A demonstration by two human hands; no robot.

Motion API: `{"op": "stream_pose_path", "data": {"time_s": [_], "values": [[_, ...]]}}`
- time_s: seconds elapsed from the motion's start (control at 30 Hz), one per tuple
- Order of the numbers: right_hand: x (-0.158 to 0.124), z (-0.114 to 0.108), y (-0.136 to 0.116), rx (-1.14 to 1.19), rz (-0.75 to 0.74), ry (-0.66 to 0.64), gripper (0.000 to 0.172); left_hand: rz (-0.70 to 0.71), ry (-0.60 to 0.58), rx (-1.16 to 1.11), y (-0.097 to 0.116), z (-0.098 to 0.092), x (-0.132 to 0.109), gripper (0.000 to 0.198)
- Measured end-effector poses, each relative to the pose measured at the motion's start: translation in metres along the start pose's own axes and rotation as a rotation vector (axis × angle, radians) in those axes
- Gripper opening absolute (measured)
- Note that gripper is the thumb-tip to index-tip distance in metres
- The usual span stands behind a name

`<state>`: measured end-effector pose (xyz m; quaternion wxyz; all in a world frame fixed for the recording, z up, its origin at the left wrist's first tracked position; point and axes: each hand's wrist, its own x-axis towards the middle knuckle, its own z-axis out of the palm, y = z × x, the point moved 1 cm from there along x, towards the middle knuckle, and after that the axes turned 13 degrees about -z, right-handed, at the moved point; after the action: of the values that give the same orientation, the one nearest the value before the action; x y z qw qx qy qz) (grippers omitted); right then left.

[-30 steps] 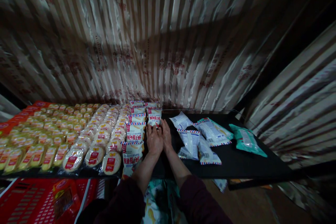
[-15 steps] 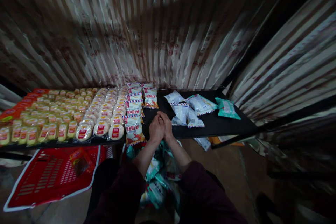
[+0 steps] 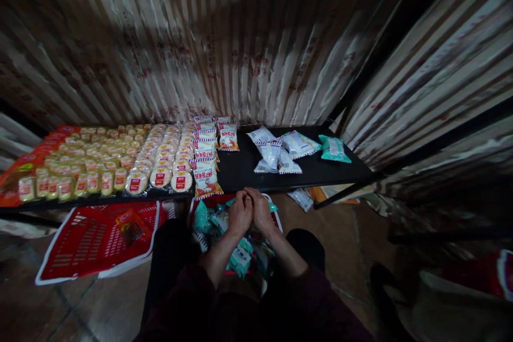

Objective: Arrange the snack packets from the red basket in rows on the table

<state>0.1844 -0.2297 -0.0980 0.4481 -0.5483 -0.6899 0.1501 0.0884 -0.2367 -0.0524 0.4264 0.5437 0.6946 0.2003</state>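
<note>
My left hand [image 3: 239, 215] and my right hand [image 3: 260, 211] are pressed together, fingers curled in, over the front edge of the black shelf [image 3: 236, 173]. Nothing shows sticking out of either hand. Just below them, between my knees, is a red basket with a pale rim [image 3: 277, 219], filled with green snack bags [image 3: 241, 257]. A white and orange snack bag [image 3: 207, 177] lies left of my hands, at the front of a column of like bags. To the right lie several loose silver-white bags [image 3: 269, 154] with striped edges.
Rows of round wrapped crackers [image 3: 161, 177] and small yellow wrapped cakes [image 3: 93, 181] cover the shelf's left part. A green bag [image 3: 335, 148] lies farther right. Another red basket [image 3: 90, 240] is on the floor at left. Striped curtains [image 3: 248, 64] hang behind.
My clasped hands have drawn back from over the shelf to its front edge, above the basket. The view has shifted, so the shelf sits higher. The bags seem unmoved.
</note>
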Motion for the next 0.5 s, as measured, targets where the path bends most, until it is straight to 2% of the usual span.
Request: {"op": "stream_pose_path", "data": {"time_s": [0.1, 0.27, 0.5], "values": [[-0.025, -0.006, 0.001, -0.085, -0.005, -0.087, 0.036, -0.016, -0.073, 0.13, -0.018, 0.008, -0.012, 0.032], [-0.061, -0.017, 0.01, -0.316, 0.09, -0.12, 0.034, -0.039, -0.122, 0.204, -0.043, 0.022, -0.03, 0.029], [-0.085, -0.019, 0.017, -0.444, 0.195, -0.183, 0.035, -0.129, -0.179, 0.218, -0.058, 0.039, -0.041, 0.046]]}}
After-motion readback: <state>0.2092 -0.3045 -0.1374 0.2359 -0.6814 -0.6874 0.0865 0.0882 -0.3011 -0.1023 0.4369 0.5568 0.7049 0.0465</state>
